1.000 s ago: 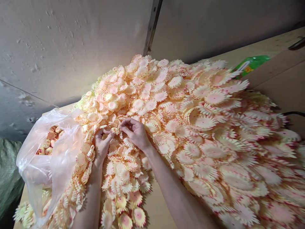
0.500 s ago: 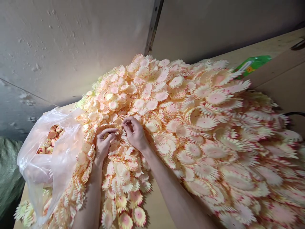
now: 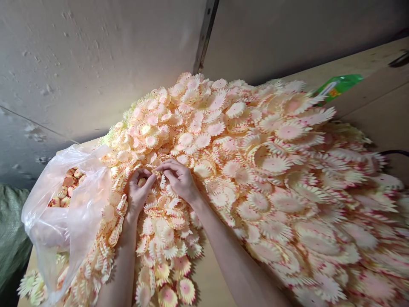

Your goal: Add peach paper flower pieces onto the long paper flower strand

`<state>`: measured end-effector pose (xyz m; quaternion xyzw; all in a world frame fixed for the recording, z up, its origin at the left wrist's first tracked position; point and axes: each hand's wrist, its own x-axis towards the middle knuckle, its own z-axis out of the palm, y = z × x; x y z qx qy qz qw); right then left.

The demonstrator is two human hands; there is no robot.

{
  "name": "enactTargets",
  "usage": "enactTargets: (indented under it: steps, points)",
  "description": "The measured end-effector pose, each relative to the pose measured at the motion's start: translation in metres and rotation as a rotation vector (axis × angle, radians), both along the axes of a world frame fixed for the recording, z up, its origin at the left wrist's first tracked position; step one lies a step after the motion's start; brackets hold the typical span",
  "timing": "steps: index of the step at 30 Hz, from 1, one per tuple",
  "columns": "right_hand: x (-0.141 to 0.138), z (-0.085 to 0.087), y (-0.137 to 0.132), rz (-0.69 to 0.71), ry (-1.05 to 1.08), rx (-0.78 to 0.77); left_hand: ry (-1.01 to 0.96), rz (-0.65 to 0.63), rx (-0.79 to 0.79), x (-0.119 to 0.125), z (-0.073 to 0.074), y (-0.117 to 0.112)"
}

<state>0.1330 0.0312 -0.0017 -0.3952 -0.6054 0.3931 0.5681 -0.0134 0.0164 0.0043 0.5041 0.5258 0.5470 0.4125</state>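
Observation:
Cream, pink-edged artificial flower petal pieces [image 3: 191, 140], round with fringed rims, are heaped around both hands. My left hand [image 3: 139, 192] is closed, its fingers curled with a bit of a cream petal piece showing between them. My right hand [image 3: 180, 179] pinches at a small frilled petal edge close to my left thumb, and the fingertips of both hands nearly meet. The fingers partly hide what lies between them. Below the hands, more petal pieces [image 3: 166, 234] lie in a strip between my forearms.
At left, a clear plastic bag [image 3: 86, 217] contains several round, red-flecked buds [image 3: 68, 183]. Walls rise behind the heap. A green packet [image 3: 343, 87] lies at the back right, beside brown cardboard [image 3: 377, 91]. A dark green sack [image 3: 11, 230] stands at far left.
My right hand's fingertips have moved left to my left thumb. My left thumb has lifted and straightened toward them. The heap and the bag look the same.

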Motion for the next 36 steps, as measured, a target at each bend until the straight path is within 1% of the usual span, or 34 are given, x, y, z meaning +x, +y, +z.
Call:
enactTargets:
  steps: [2, 5, 7, 9, 11, 13, 17, 19, 20, 22, 25, 26, 28, 30, 32, 34, 36]
  points:
    - [0.0, 0.001, -0.001, 0.019, 0.041, -0.037, -0.006, -0.019, 0.017, -0.001, 0.0, 0.0]
    - [-0.001, 0.001, -0.003, 0.092, 0.109, -0.128, -0.027, -0.055, 0.016, -0.001, -0.001, 0.0]
    - [-0.001, 0.001, -0.003, 0.128, 0.138, -0.151, -0.033, -0.06, 0.025, -0.001, 0.0, 0.001]
    - [-0.001, 0.0, -0.002, 0.122, 0.17, -0.162, -0.027, -0.059, 0.044, -0.001, 0.0, 0.001]
    - [-0.001, -0.001, -0.001, 0.071, 0.214, -0.182, -0.026, -0.065, 0.057, -0.002, 0.001, 0.001]
    - [0.0, -0.003, 0.001, -0.009, 0.249, -0.178, -0.038, -0.091, 0.054, -0.002, 0.002, 0.0]
    - [0.004, -0.008, 0.005, -0.153, 0.205, -0.104, -0.051, -0.228, 0.003, -0.003, 0.003, -0.003]
    - [0.006, -0.008, 0.005, -0.191, 0.213, -0.114, -0.048, -0.258, -0.014, -0.003, 0.004, -0.003]
    - [0.007, -0.007, 0.005, -0.198, 0.234, -0.127, -0.048, -0.245, -0.015, -0.002, 0.004, -0.003]
    - [0.009, -0.002, 0.003, -0.164, 0.272, -0.144, -0.046, -0.182, -0.005, -0.002, 0.005, -0.002]
    - [0.007, 0.005, 0.0, 0.002, 0.249, -0.156, -0.045, -0.099, 0.023, -0.001, 0.005, -0.001]
    - [0.006, 0.006, -0.002, 0.053, 0.231, -0.169, -0.041, -0.094, 0.035, -0.001, 0.005, 0.0]
    - [0.004, 0.007, -0.003, 0.091, 0.197, -0.214, -0.036, -0.102, 0.045, -0.002, 0.004, 0.0]
    - [0.002, 0.006, -0.003, 0.07, 0.196, -0.261, -0.049, -0.122, 0.036, -0.003, 0.002, -0.001]
    - [0.003, 0.005, -0.001, 0.022, 0.236, -0.275, -0.09, -0.143, 0.02, -0.005, 0.0, -0.001]
    - [0.004, 0.002, 0.001, -0.033, 0.277, -0.246, -0.121, -0.165, 0.01, -0.005, -0.001, -0.001]
    - [0.004, -0.002, 0.004, -0.102, 0.277, -0.185, -0.122, -0.18, 0.005, -0.005, 0.0, -0.001]
